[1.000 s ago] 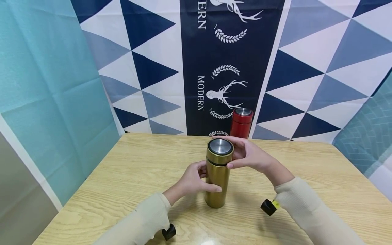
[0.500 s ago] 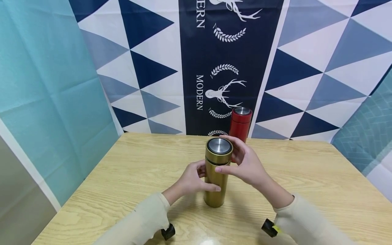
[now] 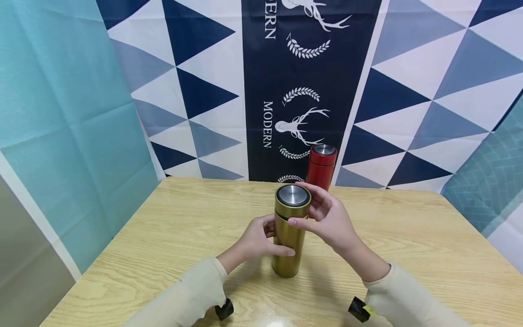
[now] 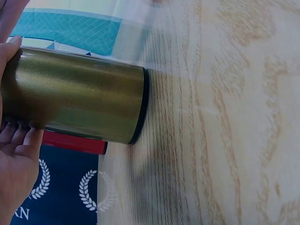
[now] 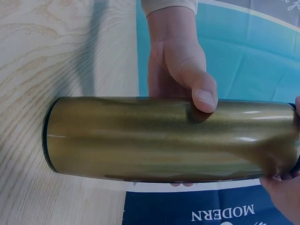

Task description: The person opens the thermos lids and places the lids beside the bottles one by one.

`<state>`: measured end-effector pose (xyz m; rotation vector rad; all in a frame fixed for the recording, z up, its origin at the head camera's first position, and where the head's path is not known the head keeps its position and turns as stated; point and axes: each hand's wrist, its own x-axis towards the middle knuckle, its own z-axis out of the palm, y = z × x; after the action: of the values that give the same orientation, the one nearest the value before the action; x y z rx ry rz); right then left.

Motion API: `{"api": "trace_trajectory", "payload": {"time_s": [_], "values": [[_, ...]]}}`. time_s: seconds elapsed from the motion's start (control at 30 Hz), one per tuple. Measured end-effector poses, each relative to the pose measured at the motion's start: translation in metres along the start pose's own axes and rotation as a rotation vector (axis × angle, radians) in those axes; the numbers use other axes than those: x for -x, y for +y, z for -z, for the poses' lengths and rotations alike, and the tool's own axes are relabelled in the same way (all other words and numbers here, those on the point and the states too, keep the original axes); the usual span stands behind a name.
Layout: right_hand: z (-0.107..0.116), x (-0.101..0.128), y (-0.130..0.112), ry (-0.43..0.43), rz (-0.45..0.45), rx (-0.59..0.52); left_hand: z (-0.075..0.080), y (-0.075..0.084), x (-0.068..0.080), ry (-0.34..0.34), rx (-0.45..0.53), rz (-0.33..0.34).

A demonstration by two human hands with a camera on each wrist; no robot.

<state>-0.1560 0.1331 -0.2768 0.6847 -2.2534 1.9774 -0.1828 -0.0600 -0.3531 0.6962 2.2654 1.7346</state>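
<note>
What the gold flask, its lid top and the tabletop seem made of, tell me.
Gold flask: probably metal, satin metallic coating; soft highlights run lengthwise.
Lid top: likely brushed steel; silvery, with radiating streaks.
Tabletop: wood or wood-look laminate, I can't tell which; pale grain, slight gloss where light reflects.

In the head view, the word MODERN [image 3: 267,125] was printed in white capitals on the dark panel [image 3: 261,68] of the wall cloth, turned sideways and read from top to bottom. Beside it a white antlered deer head [image 3: 282,126] was set between leafy sprigs [image 3: 301,92]. Higher up, the letters ERN were shown, the word being cut by the upper edge. In the right wrist view, MODERN was seen upside down; in the left wrist view, only the ending RN could be read.
</note>
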Motion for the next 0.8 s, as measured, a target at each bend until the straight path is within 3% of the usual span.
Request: {"api": "trace_trajectory", "payload": {"time_s": [0.47, 0.8], "values": [[0.007, -0.006, 0.003, -0.082, -0.007, -0.012, 0.001, -0.002, 0.0, 0.0, -0.011, 0.008], [0.012, -0.011, 0.005, -0.142, 0.02, -0.131, 0.0, 0.0, 0.0, 0.003, -0.001, -0.003]]}}
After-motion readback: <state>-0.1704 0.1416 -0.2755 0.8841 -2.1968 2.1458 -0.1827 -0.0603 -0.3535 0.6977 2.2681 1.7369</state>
